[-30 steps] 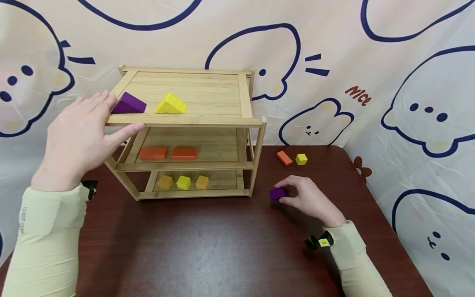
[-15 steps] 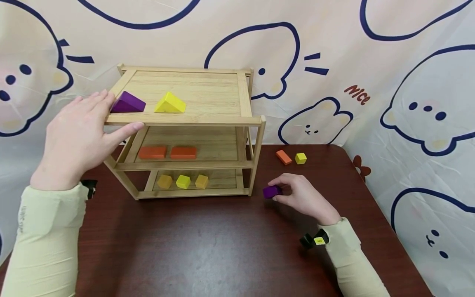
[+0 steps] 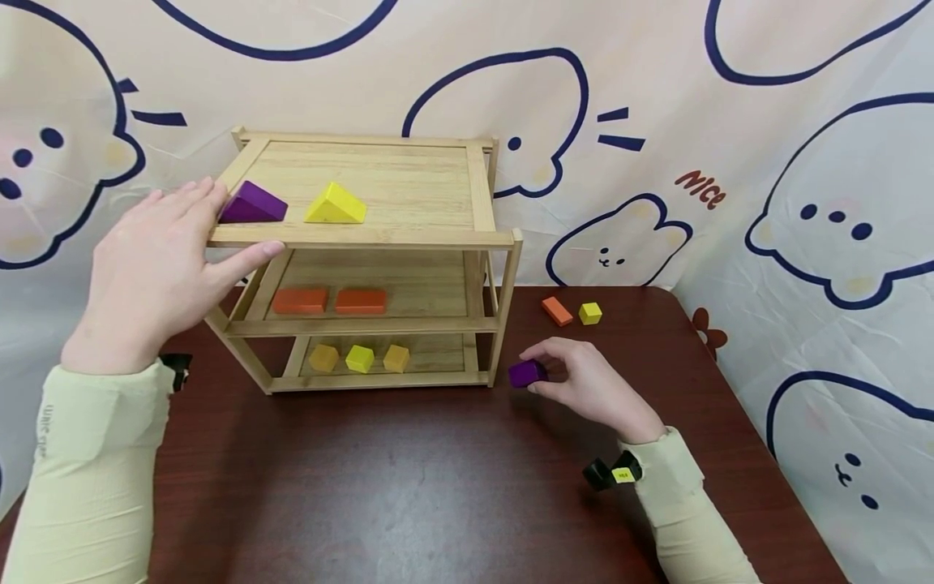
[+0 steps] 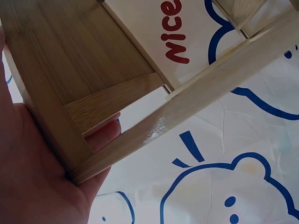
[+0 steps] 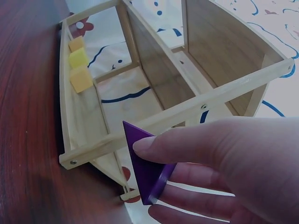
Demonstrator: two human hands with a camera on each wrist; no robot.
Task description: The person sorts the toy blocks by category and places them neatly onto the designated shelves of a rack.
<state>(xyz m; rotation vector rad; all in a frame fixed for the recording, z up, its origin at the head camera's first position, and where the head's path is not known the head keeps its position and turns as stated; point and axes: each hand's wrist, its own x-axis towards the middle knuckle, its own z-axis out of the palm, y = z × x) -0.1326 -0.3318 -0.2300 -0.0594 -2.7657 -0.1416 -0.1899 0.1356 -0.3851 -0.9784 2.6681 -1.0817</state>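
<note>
My left hand (image 3: 156, 276) grips the front left corner of a three-tier wooden shelf (image 3: 365, 238); its thumb lies along the top front rail. In the left wrist view, fingertips (image 4: 105, 135) show past the corner post. Between thumb and fingers, my right hand (image 3: 594, 389) pinches a purple triangular block (image 5: 145, 165), just right of the shelf's front right leg. On the top tier sit a purple triangular block (image 3: 254, 203), close to the left hand, and a yellow triangular block (image 3: 336, 204).
Two orange rectangular blocks (image 3: 361, 302) lie on the middle tier. The bottom tier bears three yellowish cubes (image 3: 360, 359). Behind the right hand, an orange block (image 3: 558, 311) and a yellow cube (image 3: 590, 314) lie on the dark table (image 3: 409, 478). Patterned cloth (image 3: 730, 130) hangs around it.
The right hand has moved a little left with the purple triangular block, closer to the shelf's right leg. The left hand stays at the shelf corner.
</note>
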